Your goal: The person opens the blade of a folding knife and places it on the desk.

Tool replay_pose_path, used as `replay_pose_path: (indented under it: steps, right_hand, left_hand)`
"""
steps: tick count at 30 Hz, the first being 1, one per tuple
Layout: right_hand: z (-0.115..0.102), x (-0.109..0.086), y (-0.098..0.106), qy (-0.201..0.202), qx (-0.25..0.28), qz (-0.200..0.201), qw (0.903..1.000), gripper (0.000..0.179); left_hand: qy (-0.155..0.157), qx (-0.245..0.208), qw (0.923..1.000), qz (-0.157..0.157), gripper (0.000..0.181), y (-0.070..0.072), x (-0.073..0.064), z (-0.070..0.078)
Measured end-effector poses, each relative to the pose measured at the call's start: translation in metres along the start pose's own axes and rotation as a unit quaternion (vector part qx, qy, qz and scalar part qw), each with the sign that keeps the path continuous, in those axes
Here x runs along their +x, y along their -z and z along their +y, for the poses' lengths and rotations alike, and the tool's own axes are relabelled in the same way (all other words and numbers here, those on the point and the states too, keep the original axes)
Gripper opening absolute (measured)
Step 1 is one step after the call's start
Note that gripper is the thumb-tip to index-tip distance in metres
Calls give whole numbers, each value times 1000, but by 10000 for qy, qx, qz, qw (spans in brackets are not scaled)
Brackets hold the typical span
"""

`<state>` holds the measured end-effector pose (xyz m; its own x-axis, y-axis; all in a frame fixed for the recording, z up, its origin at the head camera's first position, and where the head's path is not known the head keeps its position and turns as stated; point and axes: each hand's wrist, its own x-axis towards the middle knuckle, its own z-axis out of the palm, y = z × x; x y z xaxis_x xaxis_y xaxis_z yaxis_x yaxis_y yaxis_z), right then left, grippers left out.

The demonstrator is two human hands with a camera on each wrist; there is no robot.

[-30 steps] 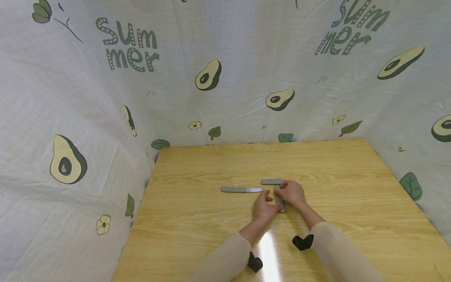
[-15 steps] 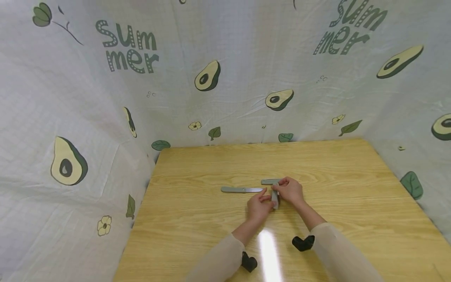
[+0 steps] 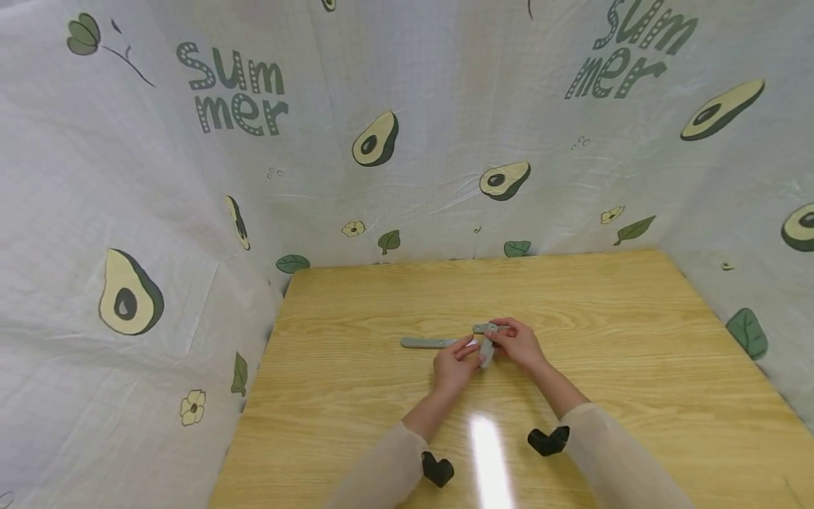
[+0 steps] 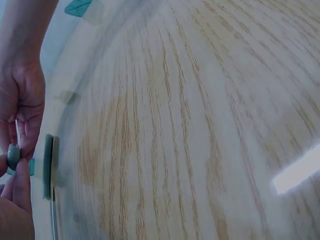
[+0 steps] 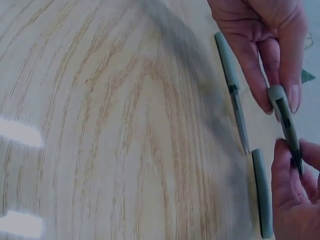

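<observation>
Both hands hold one folded grey-green pocketknife (image 3: 487, 350) between them, raised off the wooden table. My left hand (image 3: 453, 367) pinches its near end and my right hand (image 3: 518, 344) pinches the far end with thumb and fingers. In the right wrist view the knife's slotted edge (image 5: 284, 117) faces the camera, a dark line along the handle. An opened pocketknife (image 3: 425, 343) lies to the left, its blade partly covered by my left fingers. Behind the hands lies another folded pocketknife (image 3: 480, 328), partly hidden by the right fingers.
The table (image 3: 356, 396) has a light wood grain and a bright glare streak near the front. A white cloth (image 3: 439, 85) with avocado and "summer" prints encloses the back and sides. Black mounts (image 3: 548, 441) sit at the wrists.
The hands have carried the held pocketknife to the left and tilted it. My left fingers now overlap the opened knife's blade; the two knives on the table have stayed in place.
</observation>
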<state>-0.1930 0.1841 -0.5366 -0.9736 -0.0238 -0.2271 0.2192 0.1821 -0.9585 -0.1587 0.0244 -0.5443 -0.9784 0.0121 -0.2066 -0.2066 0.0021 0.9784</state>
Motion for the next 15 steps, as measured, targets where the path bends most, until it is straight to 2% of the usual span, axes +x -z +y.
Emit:
replay_pose_path:
  steps: [3,6,9,11,15]
  right_hand:
    - [-3,-1,-1,-129,203,111,9997,42]
    - [-6,-1,-4,-281,281,271,9988,40]
    - [-6,-1,-6,-332,476,240,9980,37]
    - [-4,-2,-7,-250,574,85,9980,38]
    - [1,-3,-4,163,451,-329,9983,42]
  left_hand:
    - [-247,493,9984,-139,47,5,-1,2]
    - [-612,1067,9921,-225,43,9,-2,3]
    - [-886,1280,9876,-194,35,12,-3,3]
    - [-936,1317,9868,-146,30,15,-3,3]
    - [-560,1058,9927,-151,23,24,2,2]
